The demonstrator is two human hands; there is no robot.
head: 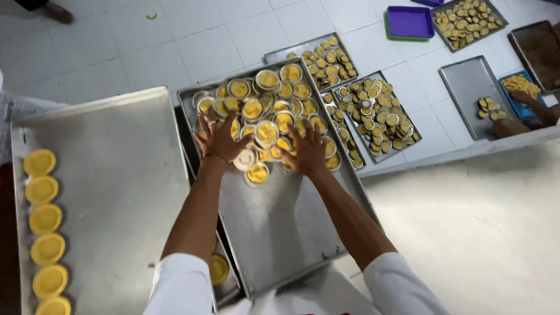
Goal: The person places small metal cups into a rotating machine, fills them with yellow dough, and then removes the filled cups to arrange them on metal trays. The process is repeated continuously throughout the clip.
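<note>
A steel tray in front of me holds a heap of several small round metal moulds filled with yellow dough at its far end. My left hand lies flat with fingers spread on the left side of the heap. My right hand rests spread on the heap's right side, touching the moulds. Neither hand grips anything. One filled mould sits at the heap's near edge between my hands.
A large steel tray at left carries a column of yellow dough shells along its left edge. On the tiled floor beyond lie more trays of moulds, a purple tray and another person's hand at a blue tray.
</note>
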